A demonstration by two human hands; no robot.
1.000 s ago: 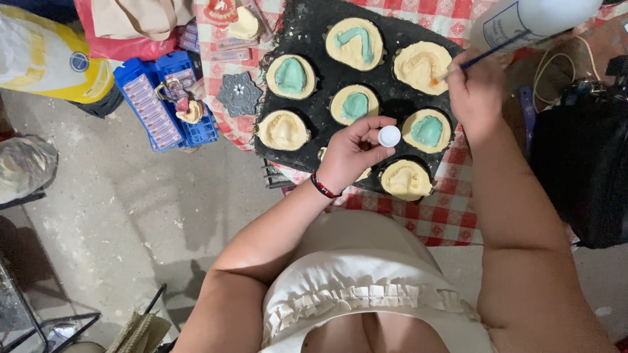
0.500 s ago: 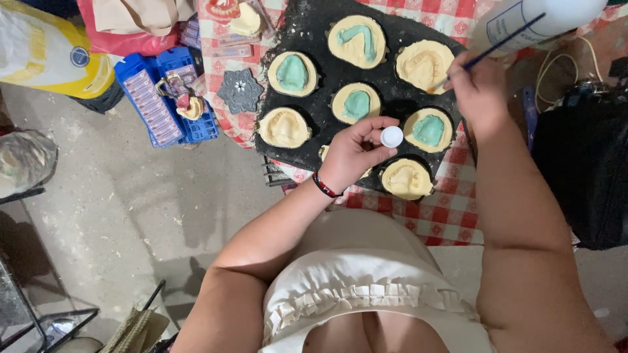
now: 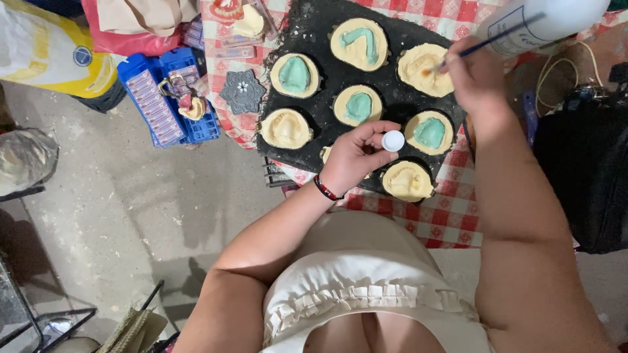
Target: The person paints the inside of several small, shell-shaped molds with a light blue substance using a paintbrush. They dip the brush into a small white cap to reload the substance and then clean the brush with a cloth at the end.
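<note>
Head view: looking straight down on a person working over a black tray (image 3: 314,26) of dental casts on a red-and-white checked cloth (image 3: 451,216)
Right hand (image 3: 477,82): fingers pinched together on a thin blue-handled brush (image 3: 487,44), pen-style, the tip touching the top of a pale yellow plaster cast (image 3: 415,68) at the tray's upper right, where an orange-brown dab shows
Left hand (image 3: 356,157): thumb and fingertips closed on a small round white cap (image 3: 393,140), held above the tray's middle, beside a cast with a green insert (image 3: 430,133)
Other casts: one with a green curved arch (image 3: 358,43) at the top, two more with green centres (image 3: 295,75) and (image 3: 358,106), plain ones at left (image 3: 285,129) and at the near edge (image 3: 407,180)
Handling, brush: I judge it light and stiff in the shaft; best gripped low near the ferrule for control
Handling, cap: light, smooth, easily dropped; a grip on the rim suits it
Handling, casts: likely brittle, so light brush pressure only
White bottle (image 3: 543,19): lies at the upper right, behind the brush
Surroundings: blue plastic crate (image 3: 163,98) of small boxes to the left, a grey flower-shaped mould (image 3: 243,91) near it, bare concrete floor (image 3: 131,209) below
</note>
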